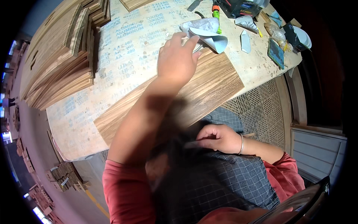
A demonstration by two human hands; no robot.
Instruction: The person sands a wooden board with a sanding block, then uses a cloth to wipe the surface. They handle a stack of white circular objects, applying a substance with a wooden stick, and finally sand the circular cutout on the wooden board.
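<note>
My left hand [177, 61] reaches across a long wood-grain board [220, 78] to curled pale sheets [207, 37] beyond it, fingertips at their edge, fingers apart and slightly bent; whether it grips one is unclear, but none is visibly held. The board lies at the table's near edge, partly under my forearm's shadow. Low over my checked dark lap, my right hand [218, 138] is closed in a pinch on a thin piece that is too dim to name. Behind the sheets stands a green and black tool [216, 16].
Stacked cut boards [59, 56] fill the left of the printed-paper-covered table [126, 56]. Black boxes [235, 7], scraps and a dark green pad [275, 54] sit at the back right. A patterned panel [261, 104] and white slatted unit [313, 149] are at right. A person [8, 102] stands far left.
</note>
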